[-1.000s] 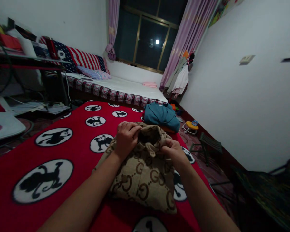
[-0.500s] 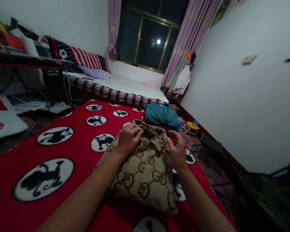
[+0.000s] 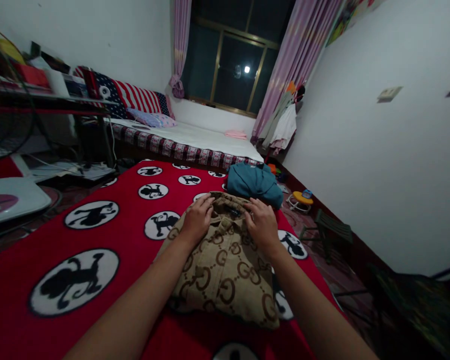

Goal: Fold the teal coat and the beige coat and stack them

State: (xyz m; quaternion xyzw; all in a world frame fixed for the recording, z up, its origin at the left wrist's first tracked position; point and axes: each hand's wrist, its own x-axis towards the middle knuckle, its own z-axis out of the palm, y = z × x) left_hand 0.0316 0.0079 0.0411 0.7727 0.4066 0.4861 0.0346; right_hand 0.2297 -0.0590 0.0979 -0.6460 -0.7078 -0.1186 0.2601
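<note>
A folded tan shirt (image 3: 225,265) with a brown letter pattern lies front up on the red blanket, its collar pointing away from me. On the left side of the collar, my left hand (image 3: 198,217) has bent fingers closed at the edge, the thumb near the neck opening. My right hand (image 3: 262,225) holds the collar's opposite side with its fingers curled over it. Part of the cloth under both hands is hidden. Just beyond the collar sits a folded teal garment (image 3: 255,182), touched by neither hand.
The red blanket (image 3: 131,270) with monkey prints spreads beneath the shirt. A cluttered desk (image 3: 52,102) stands at left, and a daybed (image 3: 195,137) lies under the window. On the right floor are a yellow-seated stool (image 3: 302,198) and a dark folding stool (image 3: 333,230).
My right hand has moved left from beside the shirt onto its collar. My left hand has shifted slightly left along the collar, and the neck opening shows more. The view has shifted slightly.
</note>
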